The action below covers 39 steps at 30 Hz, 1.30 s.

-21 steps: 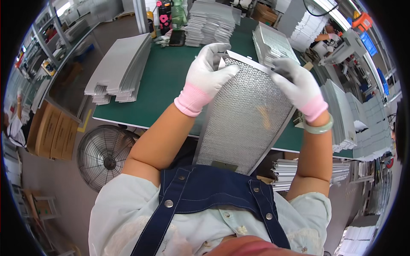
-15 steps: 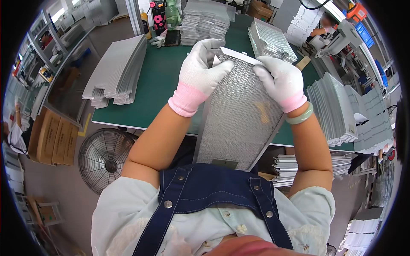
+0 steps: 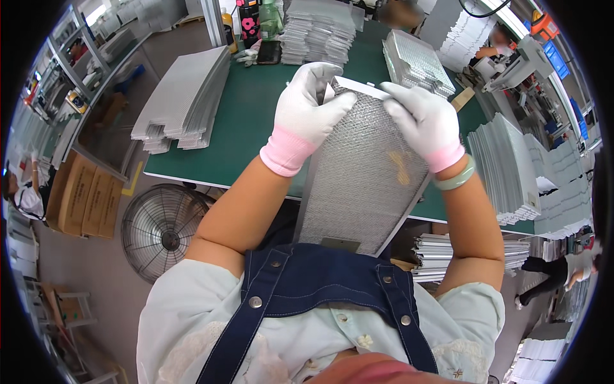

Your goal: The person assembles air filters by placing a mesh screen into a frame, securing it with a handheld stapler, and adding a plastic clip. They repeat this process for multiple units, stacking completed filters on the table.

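A rectangular metal mesh filter panel in a grey frame stands tilted before me, its lower end against my apron and its upper part over the table edge. My left hand, in a white glove with a pink cuff, is closed on its upper left corner, thumb over the mesh. There a pale frame strip runs along the top end. My right hand, gloved the same way, grips the upper right corner; its fingertips lie on the strip. A yellowish mark shows on the mesh, and a small plate sits near the lower end.
Panel stacks stand on the green table: a left stack, a back stack, a back-right stack and a right stack. A floor fan and cartons are at left. A person is at far right.
Both hands keep their hold on the panel, with the right fingers slightly straighter along the top strip. The whole view has shifted a little. A person has come into view at far right.
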{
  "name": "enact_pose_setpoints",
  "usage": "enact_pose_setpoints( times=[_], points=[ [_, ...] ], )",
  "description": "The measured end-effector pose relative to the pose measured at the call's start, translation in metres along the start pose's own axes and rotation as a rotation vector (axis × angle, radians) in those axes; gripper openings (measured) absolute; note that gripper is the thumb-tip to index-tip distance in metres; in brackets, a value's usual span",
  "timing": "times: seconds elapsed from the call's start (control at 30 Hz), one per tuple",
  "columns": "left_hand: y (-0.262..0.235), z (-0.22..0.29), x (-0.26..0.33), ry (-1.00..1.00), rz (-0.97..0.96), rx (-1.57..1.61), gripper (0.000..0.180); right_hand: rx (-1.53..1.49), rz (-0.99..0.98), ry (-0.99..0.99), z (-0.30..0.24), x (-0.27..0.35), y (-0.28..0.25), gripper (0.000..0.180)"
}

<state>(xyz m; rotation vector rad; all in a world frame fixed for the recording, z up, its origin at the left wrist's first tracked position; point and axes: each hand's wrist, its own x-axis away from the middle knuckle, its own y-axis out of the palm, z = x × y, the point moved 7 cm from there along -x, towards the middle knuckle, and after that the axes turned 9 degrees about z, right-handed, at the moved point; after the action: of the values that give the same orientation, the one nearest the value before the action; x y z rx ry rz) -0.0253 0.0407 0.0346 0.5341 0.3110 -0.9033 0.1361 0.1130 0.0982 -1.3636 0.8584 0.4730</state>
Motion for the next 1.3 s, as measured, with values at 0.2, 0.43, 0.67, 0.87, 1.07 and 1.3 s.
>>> enact_pose_setpoints(
  times=[0.2,0.43,0.67,0.87,1.07,1.3],
  points=[
    [-0.002,-0.008,0.003,0.034,-0.006,-0.104,0.046,0.049,0.074,-0.024,-0.001,0.009,0.003,0.023],
    [-0.007,-0.009,0.0,-0.01,0.084,-0.299,0.045,0.144,0.081,0.026,-0.014,0.006,0.002,0.022],
    [-0.004,0.008,0.002,0.053,0.102,-0.557,0.047,0.043,0.163,-0.024,-0.016,-0.002,0.009,0.02],
    [-0.018,-0.016,0.006,0.056,0.022,-0.285,0.041,-0.12,-0.003,0.021,-0.004,0.002,0.026,0.024],
    [-0.022,-0.02,0.016,0.15,0.106,-0.201,0.039,-0.058,0.061,-0.033,-0.01,0.005,0.033,0.025],
    [0.018,0.06,0.028,0.711,0.126,-0.75,0.034,-0.229,0.28,0.0,-0.016,-0.004,-0.026,0.024]
  ],
)
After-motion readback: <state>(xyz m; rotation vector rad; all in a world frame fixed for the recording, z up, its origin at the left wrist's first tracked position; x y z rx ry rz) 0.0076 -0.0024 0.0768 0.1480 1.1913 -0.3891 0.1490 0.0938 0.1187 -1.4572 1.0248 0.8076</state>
